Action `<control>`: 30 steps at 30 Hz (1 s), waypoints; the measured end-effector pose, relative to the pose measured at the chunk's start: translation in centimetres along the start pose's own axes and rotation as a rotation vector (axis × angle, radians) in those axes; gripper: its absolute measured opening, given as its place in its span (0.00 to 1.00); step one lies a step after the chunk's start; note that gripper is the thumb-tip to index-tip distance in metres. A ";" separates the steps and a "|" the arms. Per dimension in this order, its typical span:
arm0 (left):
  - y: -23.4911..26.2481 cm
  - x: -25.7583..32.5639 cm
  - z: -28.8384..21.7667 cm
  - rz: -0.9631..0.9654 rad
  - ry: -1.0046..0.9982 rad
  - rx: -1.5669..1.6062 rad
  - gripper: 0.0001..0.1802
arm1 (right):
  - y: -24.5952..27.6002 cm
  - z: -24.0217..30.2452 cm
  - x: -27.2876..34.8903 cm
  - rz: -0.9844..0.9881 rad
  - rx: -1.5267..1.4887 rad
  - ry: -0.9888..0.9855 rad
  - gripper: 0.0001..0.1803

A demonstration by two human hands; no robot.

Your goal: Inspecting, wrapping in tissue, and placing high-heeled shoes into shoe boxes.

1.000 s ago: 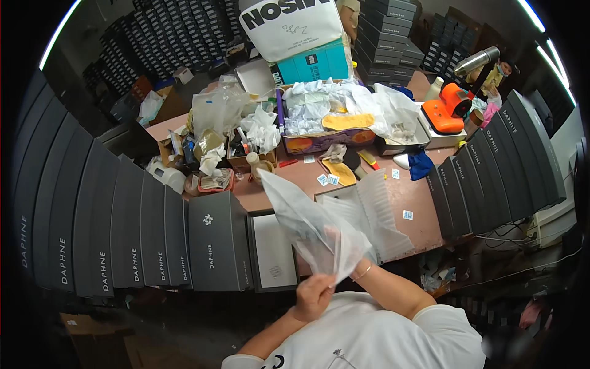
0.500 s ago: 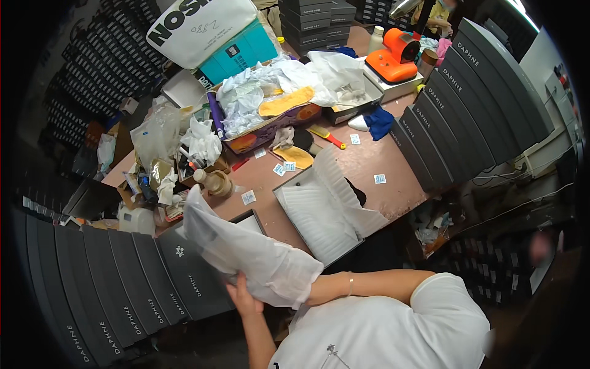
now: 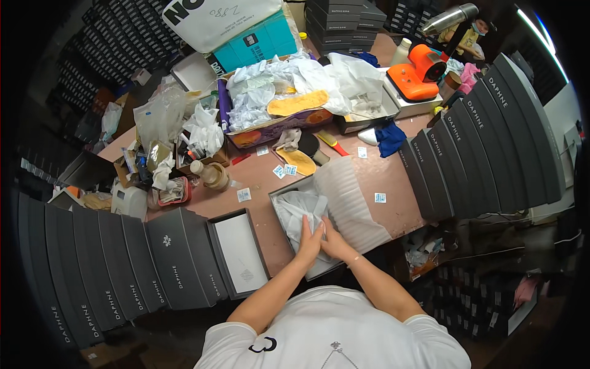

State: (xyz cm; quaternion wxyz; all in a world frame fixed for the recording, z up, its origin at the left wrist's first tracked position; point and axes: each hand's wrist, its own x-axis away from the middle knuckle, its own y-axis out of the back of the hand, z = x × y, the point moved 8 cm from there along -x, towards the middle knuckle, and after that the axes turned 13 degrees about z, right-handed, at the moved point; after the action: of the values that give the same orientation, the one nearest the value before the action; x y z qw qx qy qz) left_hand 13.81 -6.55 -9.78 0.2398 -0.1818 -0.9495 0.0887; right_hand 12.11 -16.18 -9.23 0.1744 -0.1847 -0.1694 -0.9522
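In the middle of the table stands an open dark grey shoe box (image 3: 279, 195). A white translucent bag (image 3: 295, 207) lies crumpled inside it; what the bag wraps cannot be made out. My left hand (image 3: 309, 238) and my right hand (image 3: 335, 241) meet side by side over the bag's near part. Both are closed on it, with some fingers hidden in its folds. White ribbed foam sheeting (image 3: 350, 200) spreads out of the box toward the right, beyond my right hand. Left of the box lies a shallow grey lid or tray (image 3: 241, 257) with a pale inside.
Stacked dark shoe boxes flank me on the left (image 3: 184, 261) and right (image 3: 485, 144). Behind are a carton (image 3: 264, 133) heaped with white paper, an orange device (image 3: 418, 77), a brush (image 3: 335, 144) and a glass jar (image 3: 214, 176). Another person (image 3: 464, 43) is at the far right.
The white bag has moved from the left, above the stacked boxes, down into the open box. My right hand has come out of the bag, and both hands now rest together on it.
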 end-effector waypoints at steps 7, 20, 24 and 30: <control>0.1 -2.9 3.2 -0.083 0.080 0.214 0.45 | -0.2 4.3 4.9 -0.119 0.359 0.239 0.38; 15.2 12.5 -3.9 -0.634 -0.195 -0.894 0.32 | 11.1 6.0 7.0 -0.429 0.130 0.189 0.35; 18.6 12.1 5.5 -0.229 0.117 -0.919 0.20 | -3.6 7.4 -0.3 0.014 0.996 0.289 0.37; 11.0 19.0 -12.0 -0.025 -0.277 -0.089 0.12 | 0.6 10.0 3.3 -0.081 0.564 0.298 0.37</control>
State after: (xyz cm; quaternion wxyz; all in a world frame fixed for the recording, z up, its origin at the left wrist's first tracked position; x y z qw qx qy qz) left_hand 7.44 11.86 5.89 0.0994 -0.1667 -0.9786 0.0680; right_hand 12.42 -13.71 1.01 0.2038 0.0191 -0.4064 -0.8905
